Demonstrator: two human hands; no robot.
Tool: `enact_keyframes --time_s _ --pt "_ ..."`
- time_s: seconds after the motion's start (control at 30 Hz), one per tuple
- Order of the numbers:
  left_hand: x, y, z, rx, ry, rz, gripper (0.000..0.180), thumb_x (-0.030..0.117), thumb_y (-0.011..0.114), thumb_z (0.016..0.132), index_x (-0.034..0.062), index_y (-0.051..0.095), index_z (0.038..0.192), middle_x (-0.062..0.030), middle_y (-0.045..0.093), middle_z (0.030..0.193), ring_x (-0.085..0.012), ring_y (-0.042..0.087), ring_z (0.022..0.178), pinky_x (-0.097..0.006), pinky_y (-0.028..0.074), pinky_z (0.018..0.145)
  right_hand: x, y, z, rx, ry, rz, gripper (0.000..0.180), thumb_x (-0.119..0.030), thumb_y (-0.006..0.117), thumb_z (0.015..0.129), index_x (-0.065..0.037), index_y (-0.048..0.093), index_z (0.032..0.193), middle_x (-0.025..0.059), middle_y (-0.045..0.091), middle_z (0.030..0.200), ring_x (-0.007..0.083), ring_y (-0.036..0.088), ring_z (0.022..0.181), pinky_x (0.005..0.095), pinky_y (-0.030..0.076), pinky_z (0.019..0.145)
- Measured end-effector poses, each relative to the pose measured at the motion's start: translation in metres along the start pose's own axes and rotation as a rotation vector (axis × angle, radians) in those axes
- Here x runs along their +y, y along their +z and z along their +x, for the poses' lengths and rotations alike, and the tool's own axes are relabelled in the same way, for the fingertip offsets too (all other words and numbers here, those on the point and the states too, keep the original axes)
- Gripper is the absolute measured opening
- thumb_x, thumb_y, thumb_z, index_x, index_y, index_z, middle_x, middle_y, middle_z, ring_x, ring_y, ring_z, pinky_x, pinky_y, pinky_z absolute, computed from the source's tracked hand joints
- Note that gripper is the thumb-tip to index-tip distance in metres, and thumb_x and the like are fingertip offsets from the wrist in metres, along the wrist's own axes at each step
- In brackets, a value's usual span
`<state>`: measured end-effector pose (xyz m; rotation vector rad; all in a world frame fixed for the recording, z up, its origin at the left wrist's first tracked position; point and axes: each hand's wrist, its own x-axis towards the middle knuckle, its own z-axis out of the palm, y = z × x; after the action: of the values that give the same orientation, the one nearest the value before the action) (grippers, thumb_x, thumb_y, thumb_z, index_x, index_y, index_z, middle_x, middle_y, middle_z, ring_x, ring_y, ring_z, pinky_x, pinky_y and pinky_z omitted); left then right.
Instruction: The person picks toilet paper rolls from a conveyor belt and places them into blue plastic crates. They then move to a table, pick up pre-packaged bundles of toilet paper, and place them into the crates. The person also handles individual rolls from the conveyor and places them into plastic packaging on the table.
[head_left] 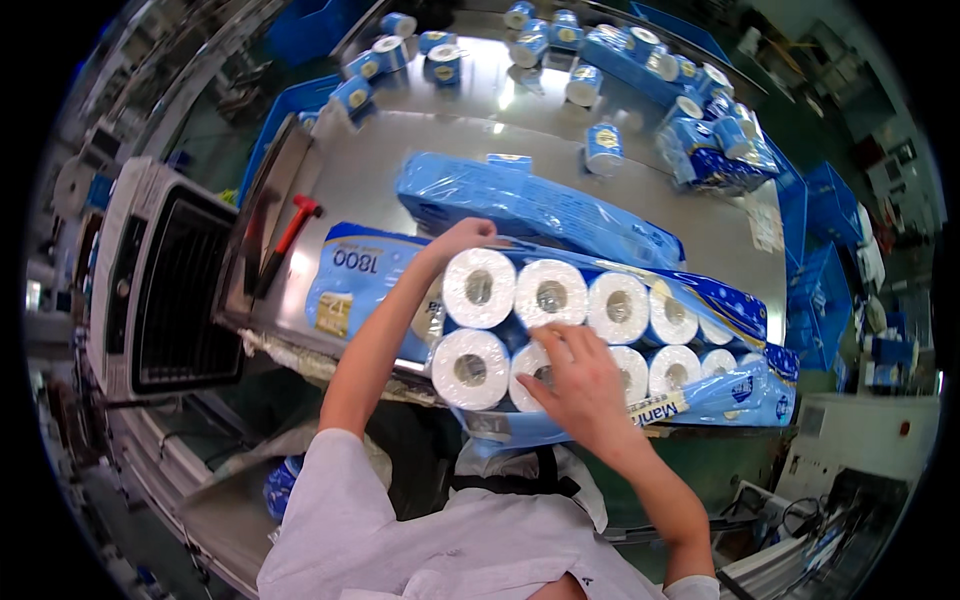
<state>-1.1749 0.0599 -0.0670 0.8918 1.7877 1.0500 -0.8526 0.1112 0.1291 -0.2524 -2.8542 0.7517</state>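
Observation:
In front of me lies a blue plastic pack of toilet paper rolls (615,308), its white roll ends facing up in two rows. My left hand (468,238) is closed at the pack's far edge, on the plastic film by the upper left roll; its fingertips are partly hidden. Across the lower row rests my right hand (578,378), fingers and thumb apart, touching the roll ends. Under my left forearm is another blue printed pack (365,280). Just beyond the rolls stretches a long blue wrapped pack (540,205).
A red-headed hammer (290,240) lies at the metal table's (350,170) left side. Several single wrapped rolls (604,148) stand toward the far edge. Packs and loose rolls pile up at the far right (715,140). Blue crates (825,290) flank the table, and a white machine (165,285) stands left.

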Motion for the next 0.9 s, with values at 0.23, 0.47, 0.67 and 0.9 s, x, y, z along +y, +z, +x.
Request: enact_keyframes --time_s 0.23,0.47,0.67,0.9 --pt "0.053 -0.006 -0.098 0.436 0.176 -0.005 0.052 0.025 0.078 0.087 0.0063 0.057 0.131 -0.0132 0.065 0.124 -0.0223 0.06 0.119 -0.037 0.046 0.102 -0.009 0.036 -0.022 -0.092 0.157 -0.142 0.106 -0.026 0.088 0.065 -0.01 0.035 0.155 0.0303 0.03 0.153 0.0478 0.033 0.139 0.0564 0.03 0.112" --pt "0.105 0.085 -0.24 0.492 0.213 0.588 0.084 0.034 0.087 0.073 0.0023 0.048 0.14 -0.0207 0.043 0.148 -0.0392 0.044 0.134 -0.049 0.04 0.11 -0.017 0.052 -0.024 -0.035 0.181 -0.288 0.098 -0.03 0.087 0.065 -0.017 0.044 0.151 0.0266 0.038 0.15 0.0408 0.039 0.134 0.056 0.034 0.103" --pt "0.12 0.131 -0.255 0.442 0.163 0.672 0.108 0.039 0.09 0.067 -0.0012 0.033 0.15 -0.0325 0.026 0.154 -0.0493 0.036 0.137 -0.053 0.035 0.113 -0.015 0.048 -0.036 0.009 0.156 -0.222 0.104 -0.023 0.09 0.061 -0.014 0.041 0.152 0.0251 0.039 0.143 0.0422 0.038 0.131 0.0538 0.031 0.107" --pt "0.098 0.152 -0.259 0.568 0.142 0.656 0.111 0.016 0.091 0.057 0.0009 0.032 0.149 -0.029 0.036 0.144 -0.048 0.04 0.131 -0.053 0.039 0.11 -0.005 0.054 -0.056 0.037 0.207 -0.224 0.113 -0.032 0.089 0.063 -0.013 0.029 0.157 0.0311 0.041 0.134 0.0481 0.042 0.125 0.0533 0.035 0.106"
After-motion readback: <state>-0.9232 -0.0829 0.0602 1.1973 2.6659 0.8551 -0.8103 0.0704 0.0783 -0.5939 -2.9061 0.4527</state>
